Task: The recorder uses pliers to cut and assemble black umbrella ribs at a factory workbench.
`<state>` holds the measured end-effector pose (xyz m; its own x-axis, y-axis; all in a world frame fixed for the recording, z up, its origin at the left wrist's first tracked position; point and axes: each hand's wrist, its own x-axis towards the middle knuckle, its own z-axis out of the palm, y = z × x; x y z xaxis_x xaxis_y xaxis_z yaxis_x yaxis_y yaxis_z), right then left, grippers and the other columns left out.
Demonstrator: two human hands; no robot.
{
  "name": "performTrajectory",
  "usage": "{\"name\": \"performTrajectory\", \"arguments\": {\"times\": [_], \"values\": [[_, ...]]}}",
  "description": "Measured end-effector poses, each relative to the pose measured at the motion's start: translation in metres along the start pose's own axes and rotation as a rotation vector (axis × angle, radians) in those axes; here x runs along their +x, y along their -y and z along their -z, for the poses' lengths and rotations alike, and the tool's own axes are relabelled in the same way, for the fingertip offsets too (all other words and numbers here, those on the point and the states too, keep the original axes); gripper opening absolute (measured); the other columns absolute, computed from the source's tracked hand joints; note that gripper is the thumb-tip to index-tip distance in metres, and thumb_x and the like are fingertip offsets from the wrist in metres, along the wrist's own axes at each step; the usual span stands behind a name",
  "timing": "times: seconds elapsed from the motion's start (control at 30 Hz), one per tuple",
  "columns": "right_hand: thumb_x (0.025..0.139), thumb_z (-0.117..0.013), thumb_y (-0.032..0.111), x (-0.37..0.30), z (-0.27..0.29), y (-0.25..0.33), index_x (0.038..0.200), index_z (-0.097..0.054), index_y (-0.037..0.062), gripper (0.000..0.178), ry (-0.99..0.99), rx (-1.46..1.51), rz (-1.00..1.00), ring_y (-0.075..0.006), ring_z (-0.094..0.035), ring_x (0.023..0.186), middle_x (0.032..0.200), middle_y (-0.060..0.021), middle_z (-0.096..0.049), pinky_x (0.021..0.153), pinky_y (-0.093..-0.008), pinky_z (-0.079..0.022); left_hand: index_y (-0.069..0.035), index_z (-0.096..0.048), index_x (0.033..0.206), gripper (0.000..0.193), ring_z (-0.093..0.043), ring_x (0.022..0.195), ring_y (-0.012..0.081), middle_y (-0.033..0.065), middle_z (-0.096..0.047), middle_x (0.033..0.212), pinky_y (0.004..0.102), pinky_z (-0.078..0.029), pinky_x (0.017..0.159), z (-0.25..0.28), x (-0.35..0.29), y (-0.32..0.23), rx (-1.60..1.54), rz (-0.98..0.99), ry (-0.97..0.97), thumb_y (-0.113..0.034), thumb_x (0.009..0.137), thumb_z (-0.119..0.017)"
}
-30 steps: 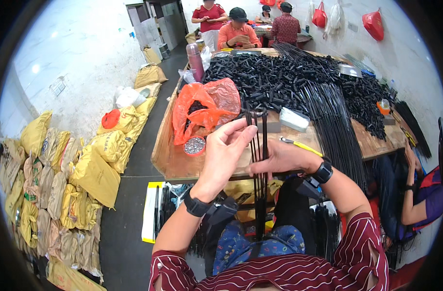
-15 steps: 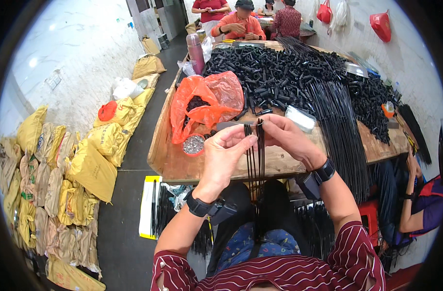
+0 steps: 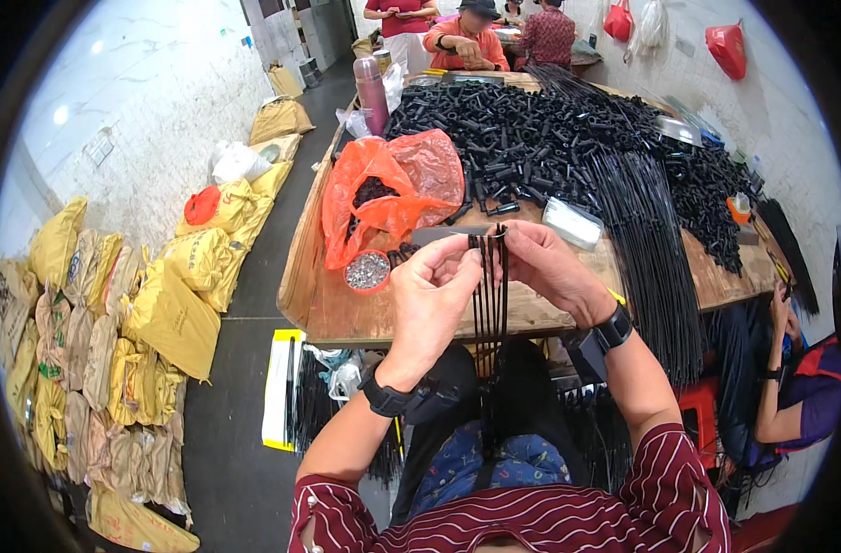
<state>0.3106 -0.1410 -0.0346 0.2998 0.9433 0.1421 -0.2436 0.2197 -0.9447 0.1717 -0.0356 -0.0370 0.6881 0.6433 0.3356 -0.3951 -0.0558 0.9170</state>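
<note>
In front of the table's near edge, a small bunch of thin black rods (image 3: 488, 318) hangs down toward my lap, tops level with my fingertips. My left hand (image 3: 429, 300) is closed, thumb and fingers pinching the rods near their upper ends from the left. My right hand (image 3: 551, 272) pinches at the rod tops on the other side, by the rightmost rod. A thin, pale, wire-like curve (image 3: 500, 234) shows between the hands at the tops; its full shape is hidden by my fingers.
On the wooden table (image 3: 346, 318) are a heap of black tubular parts (image 3: 522, 138), long black rods (image 3: 641, 249), an orange plastic bag (image 3: 429, 166), a bowl of small metal pieces (image 3: 368, 270), a clear box (image 3: 572, 223) and a pink flask (image 3: 371, 97). Co-workers sit across and at right.
The rods are fanned a little wider and sit slightly to the right. My hands have shifted a little. Across the table, the person in orange has lowered their raised hand.
</note>
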Motion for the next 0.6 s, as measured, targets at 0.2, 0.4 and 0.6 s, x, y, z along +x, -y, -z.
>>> {"name": "performTrajectory", "arguments": {"times": [0.2,0.4,0.6], "values": [[0.094,-0.056,0.031,-0.004,0.0,0.003,0.093,-0.062,0.0092,0.022,-0.052,-0.016,-0.005,-0.0074,-0.057,0.074,0.08,0.0013,-0.06,0.07,-0.0239,-0.048,0.006,-0.064,0.103,0.022,-0.059,0.068,0.0029,0.0034,-0.068,0.081,0.0167,-0.046,0.059,-0.007,0.0,-0.009,-0.011,0.003,0.06,-0.005,0.084,-0.068],[0.091,-0.061,0.025,-0.009,-0.005,0.004,0.09,-0.062,0.0087,0.016,-0.173,-0.064,0.044,-0.0075,-0.058,0.07,0.078,0.0011,-0.062,0.068,-0.0235,-0.048,0.007,-0.065,0.101,0.02,-0.059,0.071,0.0024,0.0045,-0.068,0.083,0.0165,-0.046,0.06,-0.011,-0.001,-0.001,0.063,-0.016,-0.032,-0.006,0.085,-0.067],[0.091,-0.06,0.024,-0.013,-0.007,0.006,0.088,-0.062,0.0064,0.017,-0.224,-0.084,0.07,-0.0082,-0.058,0.067,0.076,-0.0003,-0.062,0.065,-0.0233,-0.048,0.004,-0.067,0.102,0.019,-0.058,0.074,0.0026,0.0017,-0.068,0.084,0.0178,-0.048,0.064,-0.017,-0.001,-0.006,0.059,-0.06,0.081,-0.008,0.087,-0.065]]}}
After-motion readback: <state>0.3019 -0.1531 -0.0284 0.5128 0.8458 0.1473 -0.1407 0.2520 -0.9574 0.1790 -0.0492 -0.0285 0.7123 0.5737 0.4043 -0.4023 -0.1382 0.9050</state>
